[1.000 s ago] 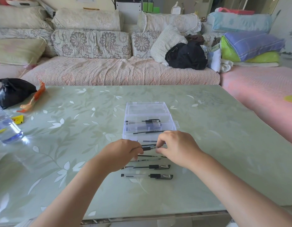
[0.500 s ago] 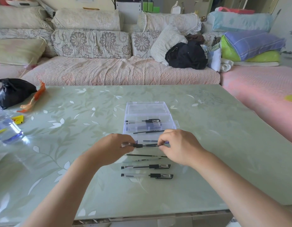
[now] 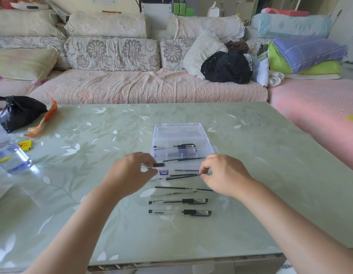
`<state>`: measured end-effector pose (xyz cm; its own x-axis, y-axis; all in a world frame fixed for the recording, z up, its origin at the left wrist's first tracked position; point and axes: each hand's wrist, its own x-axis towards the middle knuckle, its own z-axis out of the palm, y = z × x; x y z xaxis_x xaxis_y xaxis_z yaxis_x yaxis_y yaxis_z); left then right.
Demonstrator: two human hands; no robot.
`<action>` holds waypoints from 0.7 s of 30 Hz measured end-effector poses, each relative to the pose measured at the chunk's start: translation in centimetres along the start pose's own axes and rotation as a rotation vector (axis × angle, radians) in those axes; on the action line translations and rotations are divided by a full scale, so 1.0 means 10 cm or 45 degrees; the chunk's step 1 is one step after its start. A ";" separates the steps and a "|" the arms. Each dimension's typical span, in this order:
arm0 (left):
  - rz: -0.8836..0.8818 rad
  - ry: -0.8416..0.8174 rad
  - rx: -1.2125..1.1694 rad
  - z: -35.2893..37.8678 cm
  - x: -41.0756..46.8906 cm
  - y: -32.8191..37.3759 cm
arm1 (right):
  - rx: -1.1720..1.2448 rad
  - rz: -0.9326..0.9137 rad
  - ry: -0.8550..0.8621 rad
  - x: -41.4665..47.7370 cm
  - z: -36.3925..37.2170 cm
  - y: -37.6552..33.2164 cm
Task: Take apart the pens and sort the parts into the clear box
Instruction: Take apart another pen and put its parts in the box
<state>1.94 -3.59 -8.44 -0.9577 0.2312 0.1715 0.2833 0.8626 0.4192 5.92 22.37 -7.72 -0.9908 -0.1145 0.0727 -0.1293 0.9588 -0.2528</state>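
The pale green glass-topped table with a white leaf pattern (image 3: 250,175) carries everything. Its left side is cut by the frame, and the clear plastic water bottle (image 3: 11,157) there shows only in part. The clear plastic box with its lid laid open (image 3: 179,133) stands in the middle of the table, a little toward the far edge. Its near compartments are partly hidden behind the hands and are hard to read through the clear walls. In its far compartment lies a capped pen (image 3: 183,145).

The left hand (image 3: 130,173) curls around a clear pen barrel, which is mostly hidden in the fist; only its black end (image 3: 158,165) sticks out. The right hand (image 3: 225,175) pinches the end of a thin black refill (image 3: 181,176) over the near part of the box. Two whole clear pens with black caps (image 3: 178,201) lie side by side toward the near edge, with loose thin parts (image 3: 172,187) just beyond them.

Half a second ago both hands were close together on one pen. Now they are apart, and the refill seems drawn out of the barrel.
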 end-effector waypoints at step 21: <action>0.015 -0.186 0.203 0.29 -0.02 0.20 | -0.021 0.079 -0.158 0.04 0.11 0.11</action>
<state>2.53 -0.59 -10.23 -0.9549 0.2942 0.0398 0.2938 0.9170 0.2700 5.38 23.07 -9.00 -0.9944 -0.0851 -0.0628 -0.0679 0.9691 -0.2370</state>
